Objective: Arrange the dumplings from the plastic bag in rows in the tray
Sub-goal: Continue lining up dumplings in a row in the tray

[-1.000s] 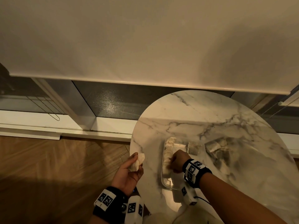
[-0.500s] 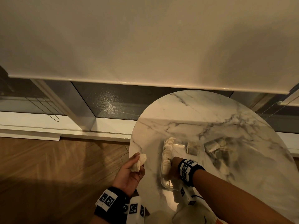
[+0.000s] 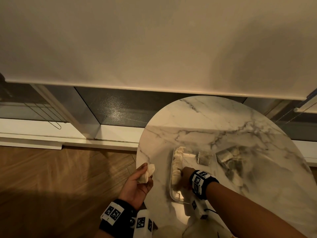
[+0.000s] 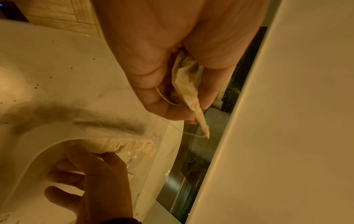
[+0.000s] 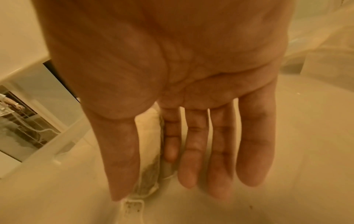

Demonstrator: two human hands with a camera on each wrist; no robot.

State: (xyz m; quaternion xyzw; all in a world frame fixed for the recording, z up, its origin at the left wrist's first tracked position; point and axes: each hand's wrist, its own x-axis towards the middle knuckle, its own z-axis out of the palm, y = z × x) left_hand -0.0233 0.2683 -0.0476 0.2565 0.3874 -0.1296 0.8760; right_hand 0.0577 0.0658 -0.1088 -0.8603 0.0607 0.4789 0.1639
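Note:
A clear plastic tray (image 3: 188,160) lies on the marble table, with a row of pale dumplings (image 3: 177,162) along its left wall. My right hand (image 3: 184,176) is inside the tray at the near end of that row. In the right wrist view its fingers (image 5: 193,151) are straight, and thumb and forefinger flank a dumpling (image 5: 149,151) and touch it. My left hand (image 3: 144,176) hovers at the table's left edge and pinches one dumpling (image 3: 147,173) (image 4: 188,86). One more dumpling (image 3: 204,158) lies in the tray's far right corner. The plastic bag (image 3: 229,157) lies right of the tray.
The round marble table (image 3: 197,121) ends just left of the tray, with wooden floor (image 3: 68,169) below my left hand. A window sill and a lowered blind stand behind the table. A pale, blurred object (image 3: 202,229) sits at the table's near edge.
My right hand has slid nearer along the dumpling row, toward the tray's near end. The left hand still holds its dumpling and has hardly moved.

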